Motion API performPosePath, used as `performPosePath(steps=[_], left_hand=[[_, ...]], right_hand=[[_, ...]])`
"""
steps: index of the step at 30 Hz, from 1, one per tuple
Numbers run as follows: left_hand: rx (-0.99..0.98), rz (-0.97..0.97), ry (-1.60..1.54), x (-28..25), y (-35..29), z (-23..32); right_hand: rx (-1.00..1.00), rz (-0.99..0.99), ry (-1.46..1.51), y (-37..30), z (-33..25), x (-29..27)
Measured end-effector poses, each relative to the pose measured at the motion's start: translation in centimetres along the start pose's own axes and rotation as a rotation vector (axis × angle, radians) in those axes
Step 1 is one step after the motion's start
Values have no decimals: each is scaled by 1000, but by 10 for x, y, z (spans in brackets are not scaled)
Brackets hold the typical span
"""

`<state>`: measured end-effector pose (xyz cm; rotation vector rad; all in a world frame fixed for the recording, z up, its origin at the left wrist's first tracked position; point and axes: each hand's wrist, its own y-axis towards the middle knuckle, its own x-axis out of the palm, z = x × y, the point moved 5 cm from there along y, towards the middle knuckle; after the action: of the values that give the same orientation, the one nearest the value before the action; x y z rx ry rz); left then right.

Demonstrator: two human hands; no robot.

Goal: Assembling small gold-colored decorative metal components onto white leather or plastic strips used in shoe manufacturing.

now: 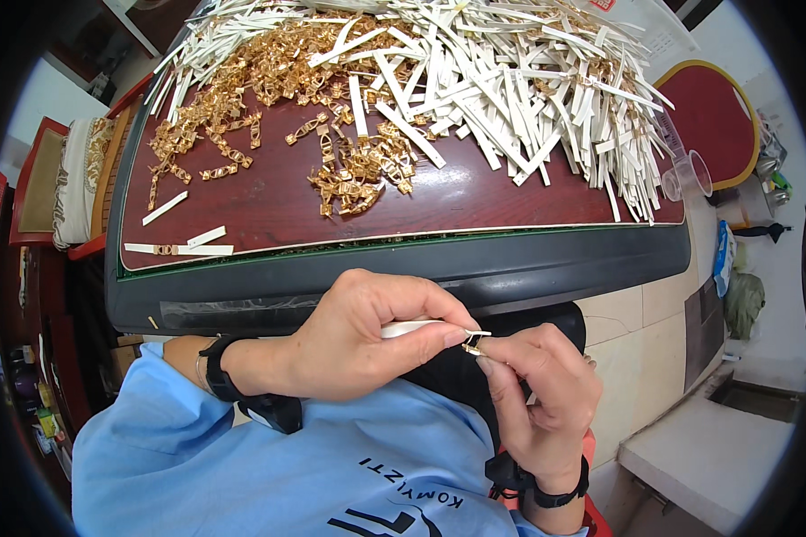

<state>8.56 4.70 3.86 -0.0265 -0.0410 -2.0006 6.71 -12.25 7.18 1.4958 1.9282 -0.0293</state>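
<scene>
**White strip (407, 328) and small gold piece (473, 348) brought together in front of the worktop (475, 192)**

Both held things are in the air just off the worktop's near edge, over the person's lap. The left hand (376, 331) pinches the white strip between thumb and fingers, leaving its tip poking out past them; that short grip probably keeps the thin strip from bending. The right hand (542, 385) pinches the small gold piece between thumb and forefinger, right beside that tip. Whether the strip runs through the metal is too small to tell. Holding them close to the body likely gives a nearer view and steadier fingers.

On the worktop's far right side lies a big tangle of white strips (519, 107); a sprawl of gold pieces (282, 63) covers its far left and middle. A smaller gold heap (358, 179) sits nearer the worktop's front edge, presumably so single pieces are within easy reach. At the worktop's near left corner, a gold link (166, 250) lies in line between white strip lengths, apart from the heaps, perhaps to avoid mixing. A clear plastic cup (692, 174) is at the worktop's right edge.
</scene>
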Motion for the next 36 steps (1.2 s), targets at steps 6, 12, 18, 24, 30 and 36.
performPosePath(steps=[6, 12, 18, 24, 30, 36], left_hand=[[-92, -105, 2, -7, 2, 7], [-88, -120, -30, -8, 4, 0], [-56, -81, -58, -3, 7, -2], [392, 58, 417, 2, -1, 14], [263, 105, 132, -2, 2, 14], [-265, -13, -567, -3, 1, -7]], right_hand=[[230, -60, 257, 0, 12, -4], [576, 12, 542, -9, 21, 4], [296, -12, 299, -4, 17, 1], [252, 48, 153, -1, 10, 1], [413, 116, 371, -5, 20, 0], [628, 139, 738, -13, 37, -4]])
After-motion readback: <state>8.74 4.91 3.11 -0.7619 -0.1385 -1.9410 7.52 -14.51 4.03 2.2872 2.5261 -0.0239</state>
